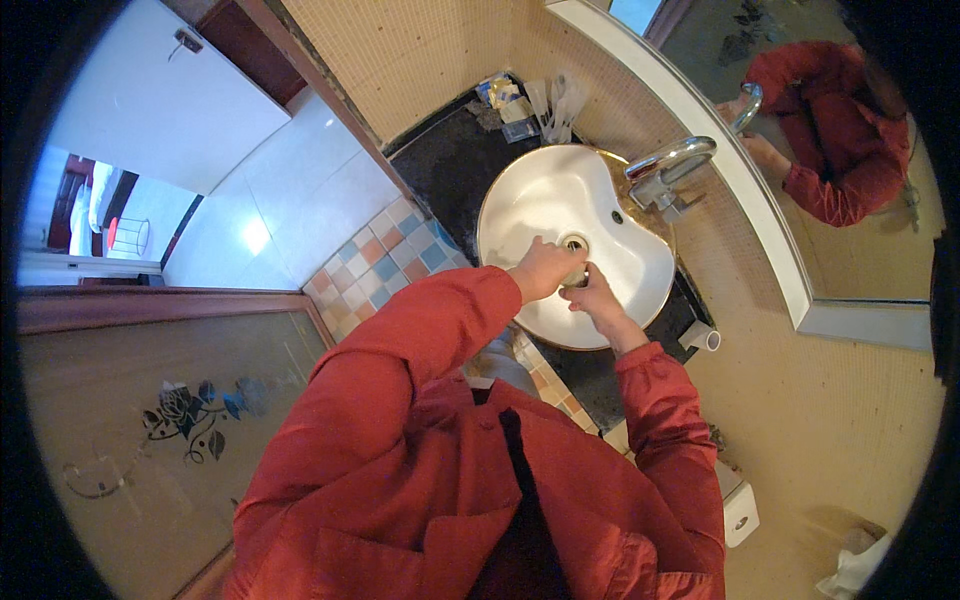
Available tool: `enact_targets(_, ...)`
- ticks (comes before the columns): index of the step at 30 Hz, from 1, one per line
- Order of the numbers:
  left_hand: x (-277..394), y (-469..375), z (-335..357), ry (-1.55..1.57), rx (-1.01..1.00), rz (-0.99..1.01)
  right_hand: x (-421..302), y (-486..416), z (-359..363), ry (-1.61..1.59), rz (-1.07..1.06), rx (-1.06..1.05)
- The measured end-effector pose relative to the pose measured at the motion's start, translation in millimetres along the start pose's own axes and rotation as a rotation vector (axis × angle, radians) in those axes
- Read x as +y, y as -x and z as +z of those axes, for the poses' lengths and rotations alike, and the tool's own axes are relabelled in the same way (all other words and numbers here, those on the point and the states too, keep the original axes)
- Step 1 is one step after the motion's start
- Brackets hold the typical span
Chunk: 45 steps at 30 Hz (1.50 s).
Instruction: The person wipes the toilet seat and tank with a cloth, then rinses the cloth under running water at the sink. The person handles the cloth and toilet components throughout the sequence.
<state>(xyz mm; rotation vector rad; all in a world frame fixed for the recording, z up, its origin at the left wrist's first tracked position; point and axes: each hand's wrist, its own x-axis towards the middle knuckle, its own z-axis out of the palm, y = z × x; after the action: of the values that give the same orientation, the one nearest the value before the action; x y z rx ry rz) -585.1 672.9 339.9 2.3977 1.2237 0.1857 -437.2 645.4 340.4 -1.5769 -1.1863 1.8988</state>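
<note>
Both hands are over a white washbasin [525, 202] with a gold rim. Between them is a small, pale roundish object [576, 276] that I cannot identify, just beside the round metal drain [574, 244]. My left hand [551, 268] closes on this object from the left, its thumb and fingers partly covering it. My right hand [596, 300] reaches it from the lower right with fingertips against its side. A curved chrome faucet [671, 161] rises behind the basin at the upper right. The underside of the held object is hidden.
Clear plastic packaging [559, 105] and small packets [510, 101] lie on the black countertop [450, 165] at the back. A white tube-shaped holder [701, 337] stands right of the basin. A mirror [847, 255] hangs on the tiled wall; a frosted glass door [157, 450] is at left.
</note>
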Motion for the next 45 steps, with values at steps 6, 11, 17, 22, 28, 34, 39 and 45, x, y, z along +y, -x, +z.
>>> enact_targets(6,-13.6,7.8,-14.8,1.147,-0.13,-0.441,-30.3,13.5,-0.3,-0.243,-0.037,0.112)
enact_targets(11,-15.7,13.9,-28.1,1.52,-0.193,-0.453,-43.2,16.1,23.3,0.403,-0.482,0.518)
enact_targets(17,-38.6,22.9,-47.4,1.886,-0.356,-0.241,-45.4,25.9,31.6,0.349,-0.469,0.68)
enact_targets(22,-43.6,33.3,-36.2,1.395,-0.395,-0.391,-37.1,34.9,47.0,0.33,-0.137,0.548)
enact_targets(28,-33.2,51.6,-38.5,1.764,-0.345,-0.342,-15.9,45.8,51.1,-0.101,-0.373,0.458)
enact_targets(34,9.3,47.4,-18.9,1.513,-0.185,-0.3,11.0,72.3,34.9,-0.231,-0.502,0.528)
enact_targets(39,40.0,32.3,3.7,1.967,-0.059,-0.576,64.1,105.2,3.1,-0.04,-0.504,0.765)
enact_targets(45,69.7,39.5,25.4,1.867,0.181,-0.561,158.3,158.2,-111.7,0.23,-0.13,1.34)
